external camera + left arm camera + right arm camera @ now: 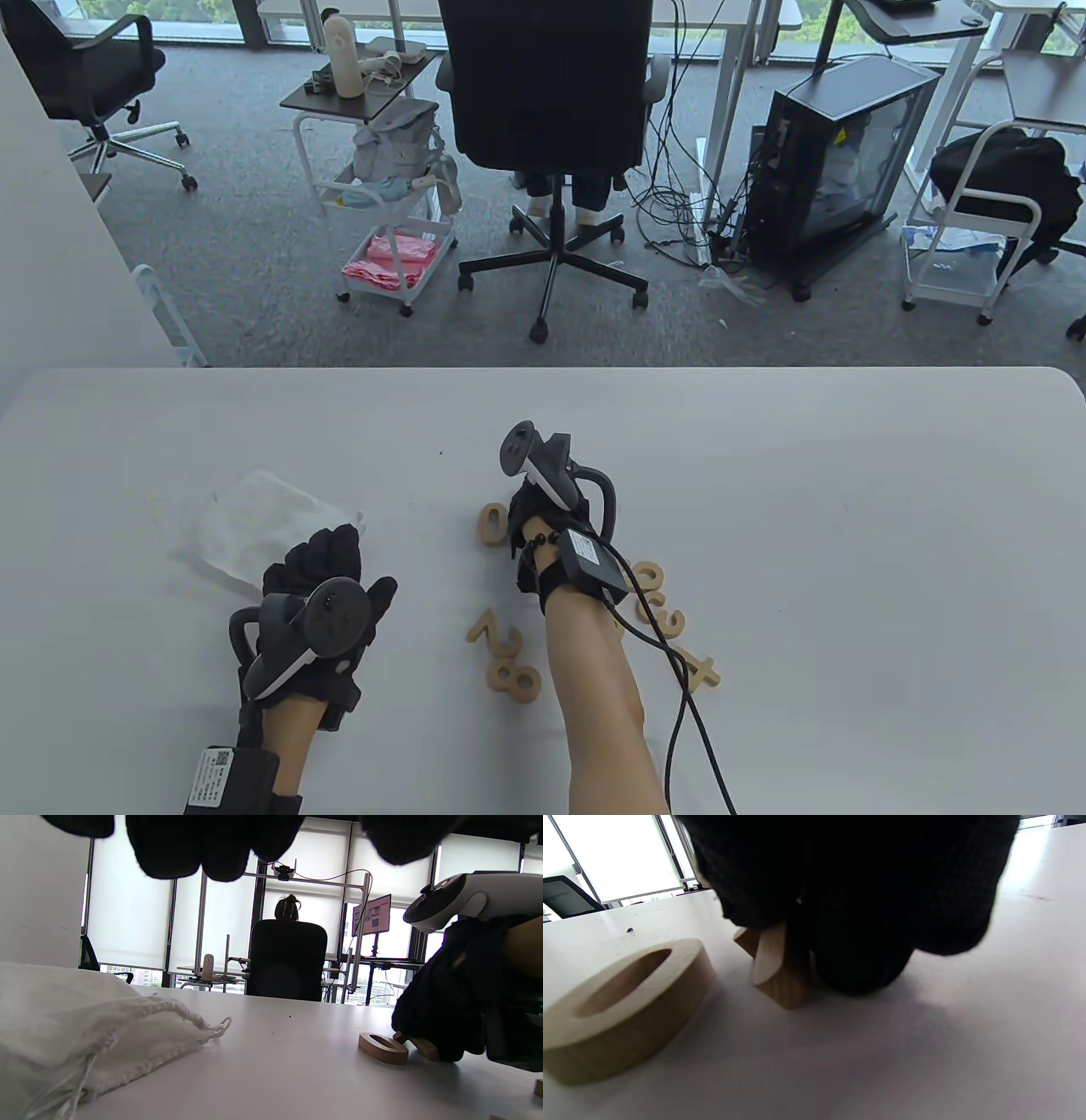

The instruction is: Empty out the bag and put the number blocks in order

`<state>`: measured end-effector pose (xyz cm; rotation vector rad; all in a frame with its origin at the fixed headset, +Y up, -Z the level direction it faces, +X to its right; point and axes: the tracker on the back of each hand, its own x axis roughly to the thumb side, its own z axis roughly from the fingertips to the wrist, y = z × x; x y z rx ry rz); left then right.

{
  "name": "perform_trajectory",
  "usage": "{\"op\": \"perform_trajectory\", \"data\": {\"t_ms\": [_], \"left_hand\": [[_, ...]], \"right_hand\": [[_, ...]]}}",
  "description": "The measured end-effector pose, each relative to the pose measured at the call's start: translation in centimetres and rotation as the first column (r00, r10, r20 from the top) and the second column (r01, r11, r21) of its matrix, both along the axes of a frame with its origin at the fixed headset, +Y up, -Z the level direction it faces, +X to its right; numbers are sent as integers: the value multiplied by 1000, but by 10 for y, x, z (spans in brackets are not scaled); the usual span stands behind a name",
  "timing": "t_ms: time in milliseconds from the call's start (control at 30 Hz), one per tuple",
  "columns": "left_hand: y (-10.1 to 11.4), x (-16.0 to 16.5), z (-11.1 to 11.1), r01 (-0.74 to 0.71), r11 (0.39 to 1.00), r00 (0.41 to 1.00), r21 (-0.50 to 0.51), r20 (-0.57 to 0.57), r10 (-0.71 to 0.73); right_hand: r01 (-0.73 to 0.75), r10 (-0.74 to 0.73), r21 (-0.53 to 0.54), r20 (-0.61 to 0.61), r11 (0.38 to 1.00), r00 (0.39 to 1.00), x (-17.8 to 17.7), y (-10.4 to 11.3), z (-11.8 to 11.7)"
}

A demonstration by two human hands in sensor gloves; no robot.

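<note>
Right hand pinches a small block just beside the 0 block; light, rigid wood, grab by edges. Left hand rests loosely open near the bag, holding nothing.

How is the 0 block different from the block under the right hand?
The 0 lies flat and free on the table; the other block is tilted up on one end, held by the right hand. The 0 shows its whole ring shape; the other block is mostly hidden, its number unreadable. Both are light wood and sit side by side.

One bag; eight number blocks visible; two hands.
</note>
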<state>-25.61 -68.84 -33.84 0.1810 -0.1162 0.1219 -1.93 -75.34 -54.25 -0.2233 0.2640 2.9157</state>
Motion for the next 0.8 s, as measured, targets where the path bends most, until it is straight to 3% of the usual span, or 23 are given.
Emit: {"op": "perform_trajectory", "data": {"t_ms": [667,800], "left_hand": [[-1,-1,0,6,1000,1000,-5,-3,-6],[-1,-1,0,5,1000,1000,-5,-5,-5]], "right_hand": [[-47,46,-4,-71,999,996,-1,-3,-1],[-50,51,15,-81,999,995,3,4,1]]}}
